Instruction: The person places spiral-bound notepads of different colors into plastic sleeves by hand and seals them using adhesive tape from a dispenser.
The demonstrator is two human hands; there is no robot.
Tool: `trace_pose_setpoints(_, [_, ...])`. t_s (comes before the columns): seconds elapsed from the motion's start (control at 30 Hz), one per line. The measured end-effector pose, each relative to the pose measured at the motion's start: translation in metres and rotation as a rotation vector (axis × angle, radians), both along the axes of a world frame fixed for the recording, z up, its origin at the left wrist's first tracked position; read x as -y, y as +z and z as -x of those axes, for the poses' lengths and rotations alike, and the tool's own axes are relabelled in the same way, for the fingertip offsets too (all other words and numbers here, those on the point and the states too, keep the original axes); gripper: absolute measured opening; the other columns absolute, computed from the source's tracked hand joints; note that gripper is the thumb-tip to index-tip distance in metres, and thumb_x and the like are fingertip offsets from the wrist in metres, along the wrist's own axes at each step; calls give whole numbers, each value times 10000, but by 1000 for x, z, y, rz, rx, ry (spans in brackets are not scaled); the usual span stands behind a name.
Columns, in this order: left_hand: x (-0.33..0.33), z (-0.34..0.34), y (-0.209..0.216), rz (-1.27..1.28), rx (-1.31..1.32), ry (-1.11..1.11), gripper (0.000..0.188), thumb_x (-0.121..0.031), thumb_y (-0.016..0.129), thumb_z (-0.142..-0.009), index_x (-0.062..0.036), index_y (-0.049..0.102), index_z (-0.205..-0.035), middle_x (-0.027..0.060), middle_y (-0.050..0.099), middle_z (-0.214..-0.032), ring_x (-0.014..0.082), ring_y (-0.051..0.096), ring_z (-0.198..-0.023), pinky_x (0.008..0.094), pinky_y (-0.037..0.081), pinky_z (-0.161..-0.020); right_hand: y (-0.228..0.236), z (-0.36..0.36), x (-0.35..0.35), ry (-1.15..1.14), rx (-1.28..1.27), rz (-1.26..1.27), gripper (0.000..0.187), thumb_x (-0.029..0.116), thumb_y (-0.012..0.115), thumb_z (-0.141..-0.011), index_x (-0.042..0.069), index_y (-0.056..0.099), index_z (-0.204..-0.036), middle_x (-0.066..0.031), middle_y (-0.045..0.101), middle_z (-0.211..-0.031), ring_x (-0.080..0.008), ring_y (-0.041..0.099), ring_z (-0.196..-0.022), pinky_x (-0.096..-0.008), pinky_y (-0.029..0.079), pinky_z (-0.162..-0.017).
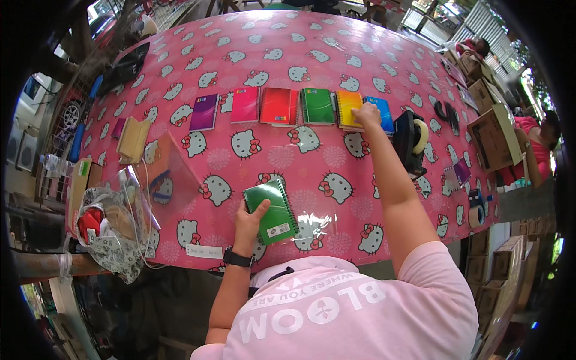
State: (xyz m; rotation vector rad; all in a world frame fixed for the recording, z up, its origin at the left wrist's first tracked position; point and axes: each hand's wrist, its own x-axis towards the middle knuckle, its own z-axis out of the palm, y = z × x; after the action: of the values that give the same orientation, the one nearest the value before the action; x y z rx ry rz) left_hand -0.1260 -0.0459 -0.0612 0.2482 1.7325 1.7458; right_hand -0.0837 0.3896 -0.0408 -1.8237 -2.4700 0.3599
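My left hand grips a green spiral notebook, thumb across its cover, near the table's front edge. A small white sticker shows on that cover. With my right arm stretched far forward, my right hand has its fingers at the right edge of a yellow spiral notebook. A blue notebook lies just right of it, partly behind the hand. Leftward in the same row are another green notebook, red notebooks that overlap, a pink notebook and a purple notebook.
A black tape dispenser stands beside the row on the pink-patterned table. At left are a clear plastic bag of cloth items and a tan packet. Tape rolls and a cardboard box sit at right, near another person.
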Motion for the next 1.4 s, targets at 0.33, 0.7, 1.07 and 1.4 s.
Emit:
trace_pose_setpoints(0.33, [4,11,-14,-134,54,-68,355,-249,623,-847,30,538,-1049,86,605,-962,127,564,-852,257,448,-758,-3,12,-33,55,23,262,604,397,790,-627,-26,621,-1024,-151,641,-1033,-249,638,-925,-356,509,-772])
trace_pose_setpoints(0.7, [16,25,-40,-47,165,-137,577,-525,479,-874,-10,525,-1130,68,611,-980,133,584,-874,267,465,-757,64,-4,151,787,-952,34,246,-12,690,-695,45,559,-895,-20,601,-896,-103,564,-766,-267,480,-606])
trace_pose_setpoints(1.07, [10,19,-9,-235,379,-132,372,-194,638,-826,30,494,-1085,100,594,-960,164,620,-804,278,519,-685,9,-30,156,978,-939,-12,352,-103,517,-605,37,621,-910,-117,624,-934,-284,586,-934,-345,469,-777])
trace_pose_setpoints(1.4, [10,21,-12,-256,363,-144,399,-208,648,-823,28,489,-1102,96,597,-988,150,609,-840,278,506,-729,-12,-47,-77,26,103,-121,804,501,702,-658,-63,466,-1182,-239,543,-1171,-341,516,-1114,-409,413,-926])
